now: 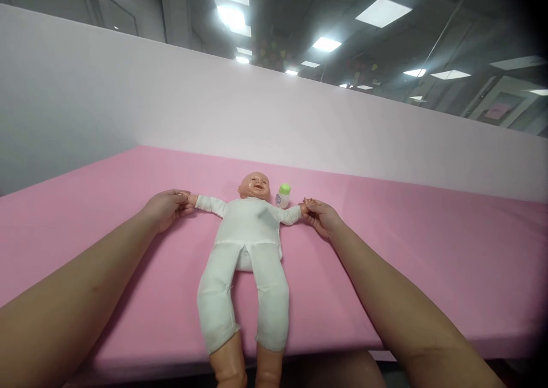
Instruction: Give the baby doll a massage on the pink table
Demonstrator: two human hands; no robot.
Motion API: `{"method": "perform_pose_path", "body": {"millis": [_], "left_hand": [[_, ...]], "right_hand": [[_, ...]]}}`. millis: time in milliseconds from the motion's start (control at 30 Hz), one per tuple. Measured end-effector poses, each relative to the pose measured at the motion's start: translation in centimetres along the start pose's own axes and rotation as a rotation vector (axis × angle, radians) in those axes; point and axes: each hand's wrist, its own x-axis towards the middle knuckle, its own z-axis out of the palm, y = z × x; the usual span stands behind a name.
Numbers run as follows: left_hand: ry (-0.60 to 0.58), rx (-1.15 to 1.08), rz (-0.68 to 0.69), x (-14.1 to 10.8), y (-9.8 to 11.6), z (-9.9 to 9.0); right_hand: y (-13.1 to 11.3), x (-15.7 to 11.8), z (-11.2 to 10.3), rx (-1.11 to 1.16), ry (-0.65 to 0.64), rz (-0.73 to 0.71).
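A baby doll (252, 222) with a white cloth body lies on its back on a pink padded table (363, 262). Its head is at the far end and its lower legs reach over the near edge. Both doll arms are stretched out sideways. My left hand (171, 208) is closed around the doll's hand on the left side. On the right, my right hand (323, 217) grips the doll's other hand, whose small fingers show above mine. A small clear bottle with a green cap (283, 195) stands beside the doll's head, close to my right hand but not touched by it.
A pale low wall (257, 114) runs along the back of the table. Above it, dark glass (355, 57) shows ceiling lights and a door. The table's front edge lies close to my body, with part of a leg (342, 368) visible below it.
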Motion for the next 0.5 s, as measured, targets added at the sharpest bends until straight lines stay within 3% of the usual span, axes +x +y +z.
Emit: {"method": "perform_pose_path", "body": {"millis": [333, 500], "left_hand": [[-0.001, 0.160, 0.103, 0.2, -0.4, -0.6], [0.031, 0.237, 0.118, 0.2, -0.5, -0.8]], "right_hand": [[0.1, 0.3, -0.5, -0.305, 0.125, -0.037], [0.4, 0.8, -1.0, -0.340, 0.193, -0.046]]}}
